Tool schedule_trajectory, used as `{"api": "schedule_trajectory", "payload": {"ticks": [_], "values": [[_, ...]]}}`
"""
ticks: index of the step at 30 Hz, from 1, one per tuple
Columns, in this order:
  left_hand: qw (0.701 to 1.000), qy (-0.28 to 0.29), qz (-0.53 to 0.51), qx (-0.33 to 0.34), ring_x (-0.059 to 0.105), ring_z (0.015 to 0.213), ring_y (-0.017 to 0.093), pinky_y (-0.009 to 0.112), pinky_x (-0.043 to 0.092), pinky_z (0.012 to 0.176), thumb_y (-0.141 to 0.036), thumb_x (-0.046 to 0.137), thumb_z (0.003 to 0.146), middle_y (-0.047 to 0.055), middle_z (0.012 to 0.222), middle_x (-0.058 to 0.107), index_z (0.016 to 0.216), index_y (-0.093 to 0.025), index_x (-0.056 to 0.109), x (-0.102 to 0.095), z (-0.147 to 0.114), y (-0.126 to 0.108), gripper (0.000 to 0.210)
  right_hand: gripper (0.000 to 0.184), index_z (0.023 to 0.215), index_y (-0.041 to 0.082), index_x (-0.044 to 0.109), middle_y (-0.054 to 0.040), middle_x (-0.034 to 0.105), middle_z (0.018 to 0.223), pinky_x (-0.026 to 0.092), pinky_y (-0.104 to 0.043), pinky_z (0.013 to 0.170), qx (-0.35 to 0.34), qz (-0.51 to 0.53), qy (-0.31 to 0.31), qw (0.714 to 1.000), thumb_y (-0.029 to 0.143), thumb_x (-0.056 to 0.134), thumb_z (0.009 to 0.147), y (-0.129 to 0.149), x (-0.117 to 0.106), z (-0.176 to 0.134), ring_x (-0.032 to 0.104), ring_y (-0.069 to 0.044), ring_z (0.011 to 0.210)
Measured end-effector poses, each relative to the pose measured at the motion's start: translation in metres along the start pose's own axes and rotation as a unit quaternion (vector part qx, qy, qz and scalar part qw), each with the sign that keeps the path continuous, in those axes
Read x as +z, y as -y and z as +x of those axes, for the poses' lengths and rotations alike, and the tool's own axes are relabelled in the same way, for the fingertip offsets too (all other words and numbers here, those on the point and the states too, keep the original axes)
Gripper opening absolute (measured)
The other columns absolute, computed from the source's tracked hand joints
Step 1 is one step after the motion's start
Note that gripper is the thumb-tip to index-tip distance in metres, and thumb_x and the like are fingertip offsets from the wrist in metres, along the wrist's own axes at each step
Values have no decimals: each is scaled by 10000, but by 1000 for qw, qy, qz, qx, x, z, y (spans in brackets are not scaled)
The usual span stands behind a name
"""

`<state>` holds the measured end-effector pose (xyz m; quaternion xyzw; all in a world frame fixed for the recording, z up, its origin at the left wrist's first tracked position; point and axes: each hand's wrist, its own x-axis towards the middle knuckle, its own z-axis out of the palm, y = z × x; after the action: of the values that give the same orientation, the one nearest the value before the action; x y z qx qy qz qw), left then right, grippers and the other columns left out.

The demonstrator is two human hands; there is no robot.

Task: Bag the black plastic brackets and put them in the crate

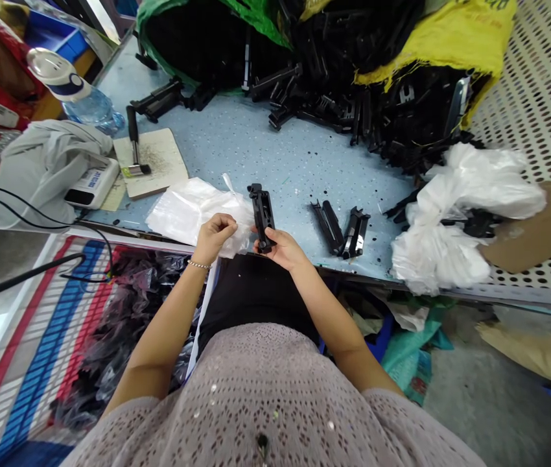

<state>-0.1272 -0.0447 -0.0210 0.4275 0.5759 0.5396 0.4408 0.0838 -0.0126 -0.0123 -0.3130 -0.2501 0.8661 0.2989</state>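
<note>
My right hand [280,248] grips a long black plastic part [262,217] by its lower end, holding it upright over the table's front edge. Just left of it, the fingers of my left hand [216,237] are pinched together at thin white plastic bags [185,206], apparently on a bag's edge; the exact grip is partly hidden. The bags lie in a flat pile on the table under and beyond that hand. To the right, two similar black parts [328,227] lie side by side on the blue speckled tabletop [236,143].
Green [159,32] and yellow [470,39] sacks spill many black parts along the back. A hammer [133,139] rests on a board [166,159], near a scale [93,185] and a water bottle [83,97]. Crumpled white bags [443,240] lie right; a striped bag [37,350] of dark plastic stands below left.
</note>
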Motion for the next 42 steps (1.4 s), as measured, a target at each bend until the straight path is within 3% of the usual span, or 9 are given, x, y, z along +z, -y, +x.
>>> {"api": "schedule_trajectory", "payload": {"ticks": [3,7,14,20,22,27,30,36,42], "values": [[996,33,87,15,592,761,151,304,498,725,-392,805,711,18,883,638,920,-195,654,3,-1,-2,325,437,1063,130,779,-53,784,835,640,-311,792,-9,-10,11,1000,431,886,764,1,0,-1,731,-167,758],[984,25,166,51,623,833,183,340,501,809,-379,697,805,44,868,676,792,-197,674,6,1,-5,184,458,1088,135,779,-63,790,874,631,-308,797,-28,-23,10,999,440,885,763,6,1,-5,732,-173,776],[993,15,111,23,576,692,151,298,448,666,-394,843,683,-2,737,619,692,-199,582,5,2,-4,326,453,1072,147,772,-60,785,857,637,-322,791,-4,-29,33,999,449,887,754,4,9,-3,734,-180,783],[997,37,61,26,636,891,190,334,496,815,-454,747,817,54,895,666,733,-192,733,-2,5,-3,275,467,1083,127,766,-70,786,870,641,-318,795,-9,-2,19,1000,465,869,777,5,6,3,726,-172,779],[995,46,76,38,642,909,195,341,501,833,-420,772,790,56,921,672,768,-196,750,-2,6,-3,226,483,1107,132,763,-75,790,886,643,-333,805,-4,-8,28,1000,473,865,780,6,6,1,736,-186,806],[998,8,55,31,614,783,167,317,480,732,-347,853,667,17,819,632,705,-195,611,4,4,0,288,421,1056,133,778,-40,765,781,624,-280,753,3,-25,19,1000,431,876,775,4,9,1,712,-148,717],[998,13,57,31,611,797,172,313,474,727,-340,874,632,14,806,622,688,-198,578,6,5,1,334,435,1046,123,779,-54,767,794,630,-299,772,4,-10,24,1000,460,861,784,4,7,3,713,-156,733],[999,-38,-21,23,610,752,150,301,480,706,-361,812,711,14,819,655,751,-212,516,-4,5,-3,334,435,1035,123,786,-49,753,785,622,-293,732,-15,-4,11,1000,460,865,771,6,3,6,678,-150,708],[984,33,151,84,667,832,169,336,515,802,-251,683,819,30,902,717,851,-224,535,-7,-9,-13,153,498,1088,139,773,-52,761,860,615,-313,793,-32,-29,31,999,489,873,748,10,11,4,701,-167,783]]}}
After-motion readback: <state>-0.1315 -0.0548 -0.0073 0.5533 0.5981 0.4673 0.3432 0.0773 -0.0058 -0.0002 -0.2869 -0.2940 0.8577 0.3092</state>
